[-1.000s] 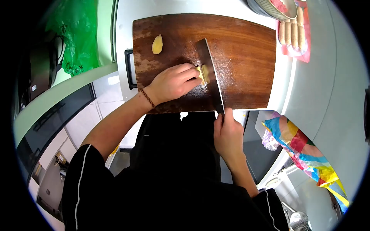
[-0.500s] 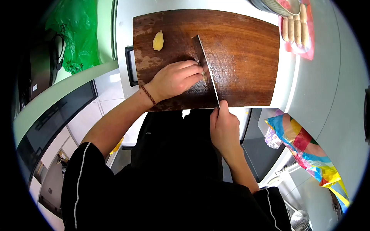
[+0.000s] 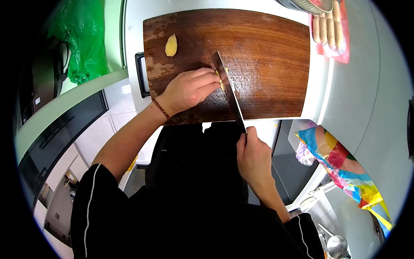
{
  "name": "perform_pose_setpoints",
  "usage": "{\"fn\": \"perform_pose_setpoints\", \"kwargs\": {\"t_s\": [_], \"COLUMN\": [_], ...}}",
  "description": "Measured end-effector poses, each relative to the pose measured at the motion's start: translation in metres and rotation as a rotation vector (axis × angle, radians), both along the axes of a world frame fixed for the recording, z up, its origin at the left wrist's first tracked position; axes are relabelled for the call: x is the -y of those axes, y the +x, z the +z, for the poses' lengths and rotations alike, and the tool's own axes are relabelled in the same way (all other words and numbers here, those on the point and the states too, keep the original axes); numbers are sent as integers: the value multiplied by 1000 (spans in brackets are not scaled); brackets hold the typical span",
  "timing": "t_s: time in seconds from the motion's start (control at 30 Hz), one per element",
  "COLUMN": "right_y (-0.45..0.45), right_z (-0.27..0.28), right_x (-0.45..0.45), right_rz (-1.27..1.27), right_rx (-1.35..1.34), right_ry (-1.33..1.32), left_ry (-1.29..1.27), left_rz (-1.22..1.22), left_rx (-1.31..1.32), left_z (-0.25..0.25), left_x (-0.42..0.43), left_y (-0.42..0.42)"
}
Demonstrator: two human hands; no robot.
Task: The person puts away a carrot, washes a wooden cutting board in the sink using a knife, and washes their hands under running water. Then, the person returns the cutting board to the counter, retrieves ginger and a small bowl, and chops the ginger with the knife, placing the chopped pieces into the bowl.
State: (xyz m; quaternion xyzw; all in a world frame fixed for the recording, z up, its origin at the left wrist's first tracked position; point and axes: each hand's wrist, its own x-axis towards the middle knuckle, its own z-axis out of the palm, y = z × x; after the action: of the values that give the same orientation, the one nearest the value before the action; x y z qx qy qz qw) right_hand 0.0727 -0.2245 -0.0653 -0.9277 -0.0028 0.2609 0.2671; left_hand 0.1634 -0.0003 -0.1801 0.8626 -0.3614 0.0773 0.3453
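A dark wooden cutting board (image 3: 271,64) lies under the work. My left hand (image 3: 189,88) is closed, its bent fingertips pinning a small pale yellow piece of ginger (image 3: 222,85) to the board. Close against those fingertips stands the blade of a kitchen knife (image 3: 233,102), its tip pointing away from me. Wrapped round the knife's handle is my right hand (image 3: 255,157), just off the board's near edge. Another peeled piece of ginger (image 3: 171,45) rests alone toward the board's upper left. The fingers hide part of the held ginger.
Sausages (image 3: 327,31) on a pink tray and a metal bowl (image 3: 317,6) stand at the upper right. A green plastic bag (image 3: 86,43) is at the left. Right of my body hangs a colourful bag (image 3: 340,166), with a skimmer (image 3: 337,247) below it.
My right hand has drawn the knife back toward my body, and its tip sits lower on the board. More of the ginger shows beside the blade. The left hand stays in place.
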Motion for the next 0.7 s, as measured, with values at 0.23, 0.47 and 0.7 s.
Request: {"fn": "perform_pose_setpoints", "kwargs": {"t_s": [0.23,0.47,0.7], "right_y": [13,26,48], "right_z": [-32,-13,16], "right_x": [-13,16,66], "right_rz": [26,-158,-819], "right_rx": [162,96,-638], "right_ry": [75,331,1010], "left_ry": [19,-25,-740], "left_rz": [-3,-16,522], "left_rx": [-10,15,-943], "left_z": [-1,4,46], "left_x": [0,-1,3], "left_y": [-1,2,-11]}}
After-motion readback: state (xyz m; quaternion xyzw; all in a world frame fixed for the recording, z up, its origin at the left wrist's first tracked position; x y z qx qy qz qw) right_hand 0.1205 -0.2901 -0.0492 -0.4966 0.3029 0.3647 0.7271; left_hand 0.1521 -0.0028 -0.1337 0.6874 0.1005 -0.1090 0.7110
